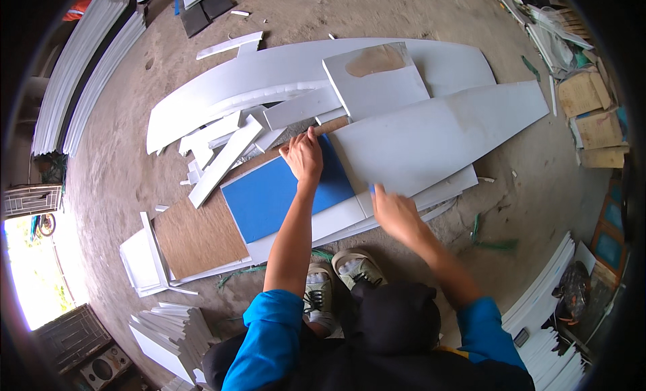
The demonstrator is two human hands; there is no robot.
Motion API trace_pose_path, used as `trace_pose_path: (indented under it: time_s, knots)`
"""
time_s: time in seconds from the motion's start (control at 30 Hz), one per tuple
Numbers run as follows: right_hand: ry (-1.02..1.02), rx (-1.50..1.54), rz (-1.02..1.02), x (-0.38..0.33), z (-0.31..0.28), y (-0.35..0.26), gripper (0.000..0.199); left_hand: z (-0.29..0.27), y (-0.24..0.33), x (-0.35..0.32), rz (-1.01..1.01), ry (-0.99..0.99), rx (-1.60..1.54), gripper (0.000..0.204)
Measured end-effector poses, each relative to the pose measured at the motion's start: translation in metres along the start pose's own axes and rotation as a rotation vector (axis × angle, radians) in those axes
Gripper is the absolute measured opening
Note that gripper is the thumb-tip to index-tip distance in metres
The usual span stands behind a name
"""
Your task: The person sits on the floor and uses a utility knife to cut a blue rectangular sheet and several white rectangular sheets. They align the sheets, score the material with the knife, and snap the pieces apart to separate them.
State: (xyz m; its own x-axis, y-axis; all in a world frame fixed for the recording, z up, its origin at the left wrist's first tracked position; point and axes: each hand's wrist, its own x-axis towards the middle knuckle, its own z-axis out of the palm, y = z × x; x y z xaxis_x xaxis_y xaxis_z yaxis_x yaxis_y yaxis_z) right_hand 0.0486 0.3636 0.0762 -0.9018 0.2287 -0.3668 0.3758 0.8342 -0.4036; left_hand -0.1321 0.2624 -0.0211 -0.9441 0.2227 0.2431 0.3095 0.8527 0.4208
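Observation:
A flat blue panel (269,199) lies on a stack of white sheets and a brown board (198,236) on the floor in front of me. My left hand (304,157) is at the panel's far edge, its fingers curled closed against it. To the right, past the panel's right edge, my right hand (398,219) is closed and slightly blurred over the white sheet (444,135). A small blue end (372,188) sticks out of its grip; the rest of that thing is hidden, so its kind does not show.
White offcut strips (225,159) lie jumbled beyond the blue panel, beside a square white panel (377,82). Stacks of white sheets stand at the far left (81,75) and near left (171,337). Cardboard pieces (585,95) line the right. Green string (494,243) lies on the floor.

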Motion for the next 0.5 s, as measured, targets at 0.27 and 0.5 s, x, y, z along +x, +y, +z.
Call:
trace_pose_path:
  time_s: [0.27,0.5]
  knots:
    - [0.366,-0.145,-0.095,0.103,0.025,-0.023,0.008,0.002,0.004,0.0,-0.014,-0.013,-0.078,0.042]
    - [0.434,-0.125,-0.145,0.117,0.04,-0.025,0.012,0.0,0.004,0.0,0.005,-0.001,-0.085,0.04]
